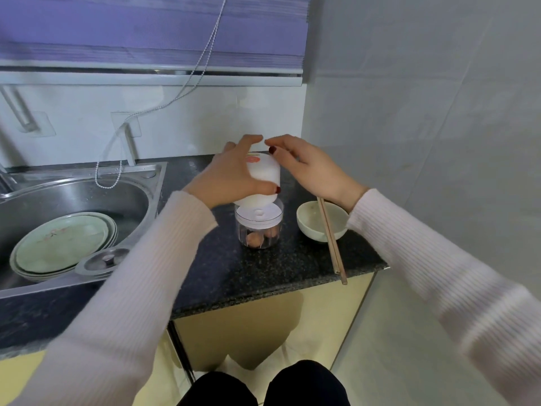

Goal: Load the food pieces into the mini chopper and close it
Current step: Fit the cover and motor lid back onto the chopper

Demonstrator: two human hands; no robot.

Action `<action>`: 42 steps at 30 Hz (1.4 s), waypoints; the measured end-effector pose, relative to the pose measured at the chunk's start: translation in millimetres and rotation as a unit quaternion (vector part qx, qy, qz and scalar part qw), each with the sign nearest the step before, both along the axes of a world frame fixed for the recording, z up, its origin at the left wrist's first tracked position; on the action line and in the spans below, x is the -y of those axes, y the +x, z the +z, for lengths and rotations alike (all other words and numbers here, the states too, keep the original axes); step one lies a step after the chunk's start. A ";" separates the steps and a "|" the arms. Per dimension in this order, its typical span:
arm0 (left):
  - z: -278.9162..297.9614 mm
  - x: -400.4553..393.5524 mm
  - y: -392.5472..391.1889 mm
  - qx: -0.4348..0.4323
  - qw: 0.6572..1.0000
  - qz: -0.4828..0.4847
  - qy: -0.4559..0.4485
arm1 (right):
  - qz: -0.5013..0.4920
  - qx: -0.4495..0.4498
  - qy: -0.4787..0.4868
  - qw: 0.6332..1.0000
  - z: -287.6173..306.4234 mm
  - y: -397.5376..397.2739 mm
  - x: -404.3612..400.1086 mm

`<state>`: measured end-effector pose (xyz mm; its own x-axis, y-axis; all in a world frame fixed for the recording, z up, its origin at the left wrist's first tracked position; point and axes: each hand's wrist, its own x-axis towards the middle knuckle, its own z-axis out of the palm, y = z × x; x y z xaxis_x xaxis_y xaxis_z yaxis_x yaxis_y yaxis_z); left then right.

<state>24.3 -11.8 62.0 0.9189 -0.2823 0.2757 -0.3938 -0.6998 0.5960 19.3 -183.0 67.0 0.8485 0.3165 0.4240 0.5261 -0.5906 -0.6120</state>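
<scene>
Mini chopper's white top (262, 183), tilted in left grip (231, 174); right grip (310, 168) wide.

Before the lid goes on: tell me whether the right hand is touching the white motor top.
Apart. The head view shows the right hand open beside the motor top, background visible between them; only the left hand grips it.
</scene>
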 end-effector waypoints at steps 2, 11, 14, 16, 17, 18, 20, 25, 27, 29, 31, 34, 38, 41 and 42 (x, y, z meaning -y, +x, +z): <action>-9.2 4.9 0.2 -0.019 1.000 -0.006 0.003 | 0.005 -0.014 -0.004 1.000 -4.2 -0.1 3.9; -28.4 14.2 0.9 -0.023 1.000 0.019 -0.003 | 0.023 -0.075 0.000 0.997 -18.5 -2.3 7.9; -33.2 15.7 0.5 -0.014 0.999 0.032 0.001 | 0.028 -0.089 0.001 0.996 -19.3 -2.5 5.8; -36.2 15.9 -0.1 -0.006 0.999 0.037 0.000 | 0.031 -0.092 -0.007 0.995 -19.5 -2.2 5.5; -37.4 16.1 -0.4 -0.006 0.999 0.036 0.001 | 0.035 -0.096 -0.013 0.995 -19.5 -1.7 5.3; -38.6 16.6 -1.0 -0.006 0.999 0.034 0.002 | 0.039 -0.101 -0.018 0.994 -19.6 -1.4 5.2; -39.5 15.6 -1.2 -0.006 1.000 0.028 -0.001 | 0.045 -0.109 -0.025 0.993 -19.6 0.0 4.5; -46.4 -4.7 -2.1 -0.087 0.989 -0.047 -0.112 | 0.061 -0.143 -0.073 0.985 -15.7 9.2 4.0; -57.1 -13.4 -3.2 -0.128 0.977 -0.070 -0.154 | 0.074 -0.137 -0.100 0.983 -11.4 13.8 -0.6; -69.3 -16.1 -5.0 -0.159 0.971 -0.073 -0.165 | 0.087 -0.120 -0.133 0.980 -8.8 18.0 -6.5; -79.7 -16.1 -5.2 -0.184 0.963 -0.075 -0.184 | 0.097 -0.106 -0.157 0.977 -8.8 20.1 -12.0; -90.1 -15.6 -2.7 -0.194 0.953 -0.084 -0.217 | 0.099 -0.105 -0.140 0.980 -14.4 21.5 -17.2; -97.1 -14.6 1.1 -0.181 0.954 -0.067 -0.231 | 0.072 -0.070 -0.134 0.986 -26.7 21.3 -23.7; -100.5 -14.2 4.1 -0.180 0.953 -0.060 -0.237 | 0.036 -0.057 -0.129 0.989 -32.8 19.5 -28.7; -101.0 -14.2 4.3 -0.180 0.953 -0.056 -0.235 | 0.018 -0.045 -0.136 0.990 -35.1 18.8 -30.7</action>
